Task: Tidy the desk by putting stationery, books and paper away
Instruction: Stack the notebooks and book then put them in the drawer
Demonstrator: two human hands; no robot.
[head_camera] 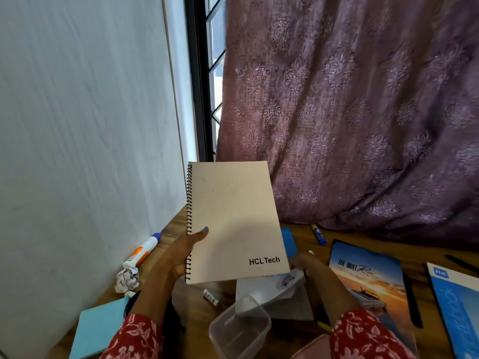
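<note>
Head | left hand (178, 255) grips spiral notebook (233, 221) | right hand (308, 265) unclear

Bare surface (305, 230) mid-frame below the curtain (363, 112); lower left's crowded by glue bottle (142, 251), crumpled paper (127, 280), blue pad (98, 329).

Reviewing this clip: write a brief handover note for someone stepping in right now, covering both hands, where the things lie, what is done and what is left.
Left hand grips the spiral notebook at its binding, lifted above the desk.
Right hand is low behind the notebook, on the paper; its grip is unclear.
On the desk: crumpled paper, glue bottle, glue stick, two books at right, blue pad, clear container.
Done: notebook picked up.
Left: nearly everything else.
</note>
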